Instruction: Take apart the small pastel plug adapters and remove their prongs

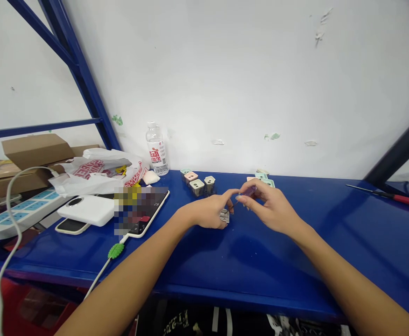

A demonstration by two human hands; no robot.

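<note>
My left hand (213,210) is closed over a small silver metal piece (224,215) on the blue table, pressing it down with the fingers. It looks like a sharpener's metal insert. Pinched between thumb and fingers of my right hand (269,205) is a small screwdriver (249,191) with a purplish see-through handle. Its thin shaft slants down left toward the metal piece; whether the tip touches it is hidden by the fingers. Behind my left hand stand several small pencil sharpeners (197,186) with pastel two-holed tops. More pastel parts (269,183) lie behind my right hand, partly covered by it.
A water bottle (157,151) stands by the wall. At left are a phone (148,217) on a cable, a white power bank (85,210), a power strip (22,214), a plastic bag (95,170) and a cardboard box (38,149). A red-handled screwdriver (407,200) lies far right.
</note>
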